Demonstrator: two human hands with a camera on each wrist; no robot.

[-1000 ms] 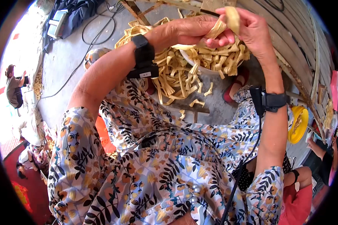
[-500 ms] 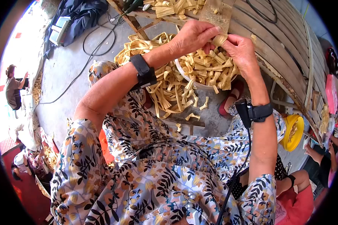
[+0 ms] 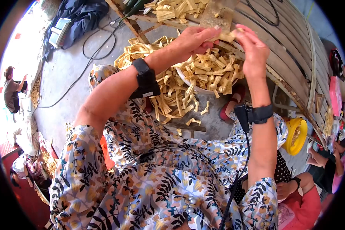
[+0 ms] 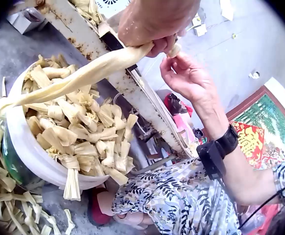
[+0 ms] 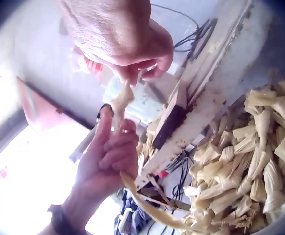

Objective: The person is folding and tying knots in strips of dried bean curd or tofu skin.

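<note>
My left hand (image 3: 197, 40) grips a long pale yellow strip that looks like tofu skin (image 4: 78, 78). In the left wrist view its tail runs down from the hand over the tub toward the loose pile. A short knotted end (image 5: 123, 101) sticks out beyond the left thumb and fingers. My right hand (image 3: 255, 51) pinches the tip of that end between thumb and fingers, the other fingers loosely bent. Below both hands stands a white-rimmed tub (image 4: 27, 134) heaped with knotted pieces (image 3: 214, 71). Long loose strips (image 3: 172, 92) lie beside it.
A slatted wooden bench (image 3: 280, 50) with a rusty edge bears a wooden block (image 3: 217, 17) and more cut pieces (image 3: 176, 9). Several knots lie on the floor. At right stands a yellow bucket (image 3: 299, 136); a black cable (image 3: 74, 82) crosses the floor at left. Other people sit nearby.
Both hands have come down from the top edge. The strip, earlier in a raised loop between them, is now drawn together into a knotted end, and the hands have moved slightly apart.
</note>
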